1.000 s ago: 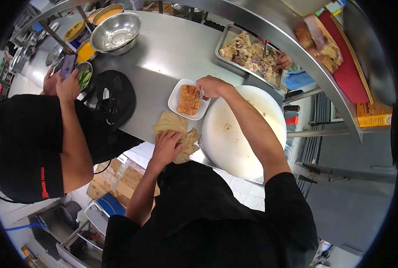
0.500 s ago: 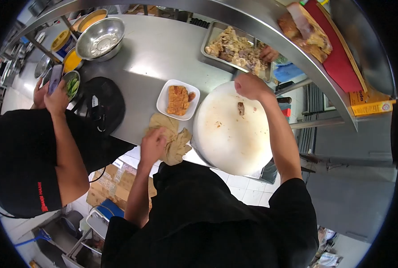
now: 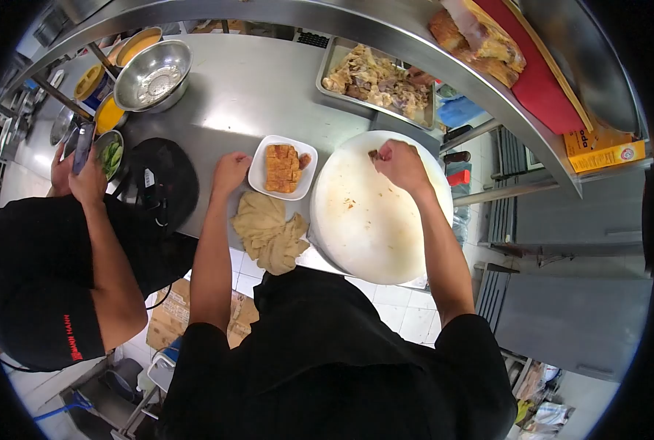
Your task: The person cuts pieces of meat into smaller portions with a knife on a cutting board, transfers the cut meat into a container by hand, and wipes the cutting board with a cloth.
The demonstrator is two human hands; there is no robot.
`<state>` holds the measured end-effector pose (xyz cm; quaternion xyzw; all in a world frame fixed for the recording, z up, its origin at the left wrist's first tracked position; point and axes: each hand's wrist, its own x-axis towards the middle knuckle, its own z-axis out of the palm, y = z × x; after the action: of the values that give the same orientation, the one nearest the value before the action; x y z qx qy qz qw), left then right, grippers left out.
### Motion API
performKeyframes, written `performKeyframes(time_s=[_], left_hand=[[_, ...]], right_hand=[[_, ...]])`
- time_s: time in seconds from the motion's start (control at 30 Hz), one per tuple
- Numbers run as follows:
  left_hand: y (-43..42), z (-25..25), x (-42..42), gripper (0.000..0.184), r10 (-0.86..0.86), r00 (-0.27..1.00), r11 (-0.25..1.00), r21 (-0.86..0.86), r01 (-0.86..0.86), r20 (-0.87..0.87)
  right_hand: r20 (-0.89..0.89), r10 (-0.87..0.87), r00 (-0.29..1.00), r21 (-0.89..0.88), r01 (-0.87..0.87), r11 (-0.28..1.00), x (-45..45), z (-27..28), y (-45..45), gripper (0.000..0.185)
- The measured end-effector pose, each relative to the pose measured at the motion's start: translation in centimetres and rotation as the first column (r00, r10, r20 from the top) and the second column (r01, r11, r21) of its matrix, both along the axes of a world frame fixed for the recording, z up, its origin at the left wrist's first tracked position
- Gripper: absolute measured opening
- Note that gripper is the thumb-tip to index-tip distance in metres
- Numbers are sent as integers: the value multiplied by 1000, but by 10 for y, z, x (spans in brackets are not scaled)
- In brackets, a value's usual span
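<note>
My right hand [image 3: 402, 165] is above the round white cutting board [image 3: 374, 235], its fingers pinched on a small brown piece of meat [image 3: 374, 155]. Just left of the square white bowl [image 3: 256, 180], my left hand [image 3: 232, 171] has its fingers curled in. Its fingertips are partly hidden, so I cannot tell whether it touches the rim. Sliced, golden-brown crispy meat [image 3: 281, 167] lies in that bowl, with a smaller piece at its right side. A crumpled tan cloth [image 3: 268, 229] rests at the counter's front edge. Brown crumbs dot the board.
A metal tray [image 3: 330, 89] of chopped meat stands behind the board. At far left, another person's hands [image 3: 85, 176] hold a phone [image 3: 82, 147]. Steel bowls [image 3: 152, 73] and a black round object [image 3: 167, 158] are nearby. A steel shelf [image 3: 385, 29] crosses overhead.
My left hand has left the cloth and moved up beside the white bowl. My right hand has come back over the board and picked up the small piece of meat lying there.
</note>
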<state>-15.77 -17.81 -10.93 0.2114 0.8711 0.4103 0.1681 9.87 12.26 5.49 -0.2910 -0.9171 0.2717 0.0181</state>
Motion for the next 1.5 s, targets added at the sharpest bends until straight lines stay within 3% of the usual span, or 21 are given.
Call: performKeyframes(time_s=[0.13,0.2,0.23,0.3,0.43,0.5,0.63,0.73,0.8,0.97,1.13,1.2,1.23,1.27,1.3,1.33,1.4,1.47,1.5], left_hand=[[13,5,3,32,-37,998,998,-39,39,53],[15,11,10,30,-45,997,999,-16,46,64],[16,12,13,29,-50,996,999,6,50,78],[17,12,17,28,-56,998,998,-9,56,27],[21,16,16,26,-52,997,998,-51,49,-57],[22,20,17,27,-59,995,995,-88,52,-81],[22,19,15,26,-19,999,999,-50,16,-51],[20,23,14,25,3,998,999,-49,-6,-63],[18,20,15,24,5,997,998,-62,-9,-77],[17,11,13,23,49,996,999,-8,-50,-75],[14,16,19,24,102,993,995,-18,-103,-61],[10,15,25,26,104,992,994,-30,-107,-77],[2,18,39,29,211,974,975,84,-204,-83],[-6,23,53,32,320,944,932,204,-299,-79],[-16,37,71,38,280,954,958,99,-270,-108],[-30,48,97,46,234,964,971,-14,-238,-129],[-41,50,156,56,48,972,983,-163,-87,-231],[-40,55,213,65,-140,922,924,-383,-10,-362],[-44,53,219,65,-135,921,922,-387,-18,-365]], right_hand=[[-58,97,994,65,-93,993,-57,11,-34,30],[137,187,973,89,-200,976,-89,4,-51,35],[135,188,973,91,-201,975,-103,-1,-58,35],[427,225,876,66,-278,958,-126,-12,-72,39],[516,279,810,86,-373,924,-147,-26,-85,38],[631,255,733,23,-346,938,-155,-29,-89,44],[624,250,740,-23,-302,953,-162,-40,-89,43],[588,241,772,22,-313,949,-165,-46,-83,39],[467,204,860,8,-235,972,-163,-51,-77,35],[450,223,865,-30,-234,972,-170,-82,-73,30],[368,126,921,16,-142,990,-164,-55,-77,25],[434,250,865,-6,-275,962,-161,-33,-71,36],[435,251,865,-11,-274,962,-153,-29,-67,36],[270,242,932,46,-263,964,-142,-24,-62,33],[90,234,968,103,-243,965,-134,-15,-57,31],[89,233,968,104,-242,965,-122,1,-58,31],[-79,167,983,1,-168,986,-95,37,-64,29],[-153,156,976,-18,-161,987,-74,41,-61,27],[-231,147,962,-32,-158,987,-67,42,-59,26]])
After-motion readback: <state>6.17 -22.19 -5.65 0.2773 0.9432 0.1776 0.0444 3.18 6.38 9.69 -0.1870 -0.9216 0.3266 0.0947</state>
